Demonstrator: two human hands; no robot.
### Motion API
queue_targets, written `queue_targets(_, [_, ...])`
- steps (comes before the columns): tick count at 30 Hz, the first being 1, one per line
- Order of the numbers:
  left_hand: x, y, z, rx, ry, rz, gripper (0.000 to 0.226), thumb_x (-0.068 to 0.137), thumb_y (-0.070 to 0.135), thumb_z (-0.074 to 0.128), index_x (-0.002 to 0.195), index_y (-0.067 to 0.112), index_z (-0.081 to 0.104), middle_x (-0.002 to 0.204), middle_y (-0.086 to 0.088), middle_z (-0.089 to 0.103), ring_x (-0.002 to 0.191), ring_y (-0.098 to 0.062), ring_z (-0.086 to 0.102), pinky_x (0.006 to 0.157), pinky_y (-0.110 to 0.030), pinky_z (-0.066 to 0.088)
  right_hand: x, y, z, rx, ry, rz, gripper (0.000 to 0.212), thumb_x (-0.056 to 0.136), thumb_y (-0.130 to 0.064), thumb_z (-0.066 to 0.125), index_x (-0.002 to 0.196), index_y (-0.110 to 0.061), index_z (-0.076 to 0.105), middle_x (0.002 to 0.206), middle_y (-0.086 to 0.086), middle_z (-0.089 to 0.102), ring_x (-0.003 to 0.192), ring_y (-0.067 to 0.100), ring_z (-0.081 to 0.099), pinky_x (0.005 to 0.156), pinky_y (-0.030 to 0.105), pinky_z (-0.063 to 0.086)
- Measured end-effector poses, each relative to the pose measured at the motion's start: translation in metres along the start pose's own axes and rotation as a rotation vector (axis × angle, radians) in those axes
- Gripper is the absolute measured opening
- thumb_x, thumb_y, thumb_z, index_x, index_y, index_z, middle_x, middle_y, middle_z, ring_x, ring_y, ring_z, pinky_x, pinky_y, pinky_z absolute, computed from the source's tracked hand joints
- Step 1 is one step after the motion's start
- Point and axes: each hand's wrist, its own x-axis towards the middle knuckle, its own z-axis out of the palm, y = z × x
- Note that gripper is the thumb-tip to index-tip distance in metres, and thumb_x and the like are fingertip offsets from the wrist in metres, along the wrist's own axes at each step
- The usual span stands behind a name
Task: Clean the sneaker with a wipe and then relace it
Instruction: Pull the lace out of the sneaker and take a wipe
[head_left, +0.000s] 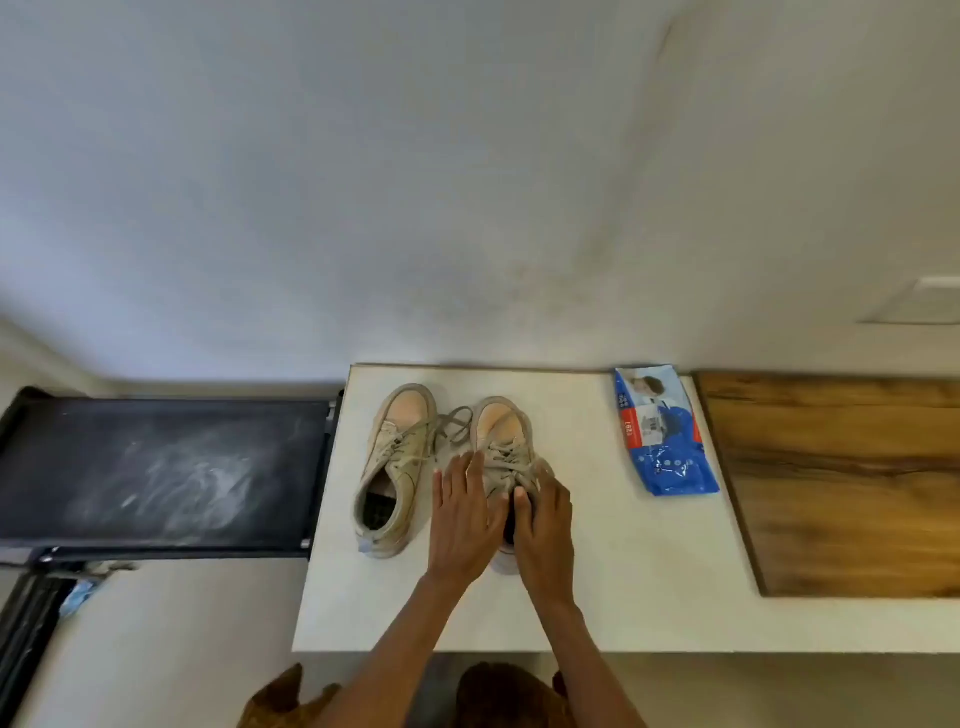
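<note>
Surface: white tabletop (613, 582) filling the lower centre and right of the frame, its far edge against a plain off-white wall (415, 182) that takes up the whole upper half. Right of frame: one brown wood-grain board (841, 483) lying on the tabletop. Left of frame: one dark, dusty panel (156, 473) in a black frame, butted against the table's left edge; pale floor below it. Count: two beige sneakers, one wipe pack, two hands. Left sneaker (395, 467) lies untouched at centre frame, toe toward the wall, laces loosely spread, dark insole visible through the opening. Right sneaker (501, 441) lies just beside it, also toe toward the wall, laced; a lace loop trails between the two toes. Left hand (465, 514) rests flat, fingers spread and straight, against the left side of the right sneaker. Right hand (540, 530) grips the same sneaker at its collar, fingers curled over the right side and thumb at the opening. Blue wipe pack (665, 431) lies flat near the table's far edge, right of the sneakers and well apart from both hands, just left of the board.
</note>
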Motion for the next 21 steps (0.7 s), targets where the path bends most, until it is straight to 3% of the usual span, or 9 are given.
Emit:
queue_targets(3, [0.01,-0.007,0.016,-0.234,0.132,-0.031,0.066,0.089,0.052,0.026,0.144,0.016,0.028,0.14,0.004,0.038,0.132,-0.01,0.032,0.113,-0.031,0.024,0.012,0.006,0.017,0.195,0.183,0.071,0.042,0.097,-0.036,0.042,0.135,-0.018,0.042,0.128,0.004,0.05,0.116,0.016,0.051,0.089,0.024,0.044])
queue_targets(5, [0.008,-0.016,0.029,-0.383,0.172,-0.042,0.065,0.087,0.056,0.03,0.144,0.023,0.025,0.13,0.018,0.036,0.118,0.007,0.034,0.1,-0.015,0.03,0.015,0.013,0.023,0.28,0.233,0.11,0.035,0.098,-0.028,0.043,0.133,-0.021,0.044,0.125,-0.004,0.046,0.112,0.008,0.047,0.085,0.015,0.038])
queue_targets(7, [0.001,-0.02,0.04,-0.496,0.19,-0.06,0.058,0.089,0.056,0.034,0.141,0.036,0.021,0.124,0.026,0.035,0.106,0.014,0.042,0.084,-0.009,0.038,0.013,0.018,0.025,0.346,0.26,0.107,0.032,0.097,-0.024,0.045,0.13,-0.022,0.045,0.121,-0.009,0.042,0.107,0.003,0.045,0.076,0.007,0.036])
queue_targets(9, [-0.001,-0.017,0.049,-0.604,0.199,-0.099,0.051,0.093,0.048,0.041,0.138,0.041,0.017,0.126,0.024,0.036,0.102,0.01,0.048,0.077,-0.013,0.045,0.013,0.023,0.025,0.366,0.254,0.105,0.031,0.096,-0.018,0.048,0.127,-0.019,0.046,0.119,-0.006,0.041,0.104,0.006,0.046,0.078,0.008,0.038])
queue_targets(13, [-0.017,-0.01,0.054,-0.714,0.242,-0.207,0.052,0.096,0.034,0.046,0.141,0.025,0.022,0.129,0.011,0.039,0.098,0.0,0.054,0.071,-0.012,0.042,0.004,0.024,0.018,0.29,0.155,0.102,0.037,0.091,-0.004,0.051,0.127,-0.011,0.046,0.122,0.006,0.045,0.108,0.017,0.049,0.091,0.026,0.045])
queue_targets(16, [-0.033,-0.003,0.047,-0.745,0.239,-0.269,0.046,0.096,0.032,0.046,0.138,0.022,0.029,0.127,0.002,0.048,0.101,-0.01,0.055,0.071,-0.016,0.041,-0.008,0.019,0.008,0.239,0.056,0.117,0.037,0.091,-0.005,0.05,0.128,-0.01,0.044,0.124,0.013,0.047,0.111,0.026,0.051,0.094,0.036,0.047])
queue_targets(21, [-0.068,-0.001,0.033,-0.667,0.184,-0.345,0.027,0.098,0.031,0.04,0.121,0.019,0.045,0.121,-0.003,0.048,0.097,-0.012,0.049,0.08,-0.028,0.039,-0.047,0.023,-0.004,0.143,-0.047,0.097,0.03,0.088,-0.007,0.05,0.118,-0.011,0.051,0.116,0.009,0.053,0.1,0.021,0.056,0.088,0.032,0.051])
